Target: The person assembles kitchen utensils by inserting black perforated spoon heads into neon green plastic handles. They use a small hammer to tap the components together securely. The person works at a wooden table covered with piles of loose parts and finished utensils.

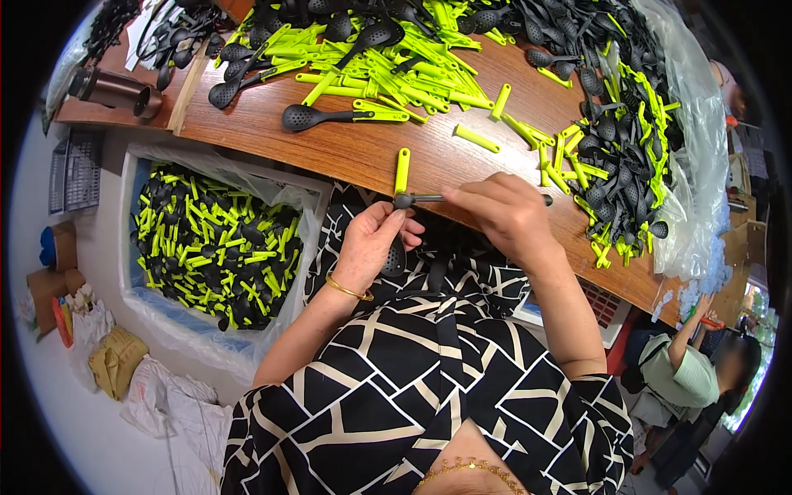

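My left hand [373,239] pinches a slotted spoon at the table's front edge. Its black perforated bowl [394,261] hangs below my fingers, and a lime-green handle piece [402,169] lies in line beyond them on the tabletop; whether the two are joined is hidden. In my right hand [505,213] is a dark tool [427,198] with a slim shaft, like a small hammer. It lies crosswise, its rounded end touching or just above the green handle by my left fingertips. Loose green handle pieces [477,138] rest farther off on the table.
Green handles [396,74] and black spoons fill the back of the wooden table [247,128]. More spoons [610,148] are heaped at the right beside clear plastic. A lined bin [309,247] of spoons stands left of me. A brown flask [111,89] lies at far left; another person [681,371] is at right.
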### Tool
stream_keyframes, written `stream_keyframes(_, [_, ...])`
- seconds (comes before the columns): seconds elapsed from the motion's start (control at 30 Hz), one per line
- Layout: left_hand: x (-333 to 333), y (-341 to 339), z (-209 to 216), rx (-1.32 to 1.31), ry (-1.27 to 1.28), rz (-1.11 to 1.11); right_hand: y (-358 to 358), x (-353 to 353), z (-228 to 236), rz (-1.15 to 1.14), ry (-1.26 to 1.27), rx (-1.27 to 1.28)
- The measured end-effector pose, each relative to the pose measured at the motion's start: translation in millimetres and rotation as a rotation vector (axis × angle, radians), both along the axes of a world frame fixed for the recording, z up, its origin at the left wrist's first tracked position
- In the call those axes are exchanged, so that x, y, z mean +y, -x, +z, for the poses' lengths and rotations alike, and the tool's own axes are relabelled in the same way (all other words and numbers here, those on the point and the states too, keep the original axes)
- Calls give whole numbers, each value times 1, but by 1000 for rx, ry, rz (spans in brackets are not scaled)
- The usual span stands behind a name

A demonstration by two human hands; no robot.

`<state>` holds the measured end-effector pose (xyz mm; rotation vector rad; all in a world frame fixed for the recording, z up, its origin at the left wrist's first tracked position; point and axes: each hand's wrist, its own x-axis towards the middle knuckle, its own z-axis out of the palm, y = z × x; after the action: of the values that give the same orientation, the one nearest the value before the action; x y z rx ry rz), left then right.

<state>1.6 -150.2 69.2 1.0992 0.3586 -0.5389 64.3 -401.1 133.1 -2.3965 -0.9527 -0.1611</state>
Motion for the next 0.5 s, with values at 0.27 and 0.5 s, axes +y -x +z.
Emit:
stream_keyframes(0.27, [21,6,-4,-135,-164,50,-2,-47,12,-244,76,263])
stream_keyframes(0.5, [172,70,-96,-106,-881,286,-26,-74,27,-465,215,103])
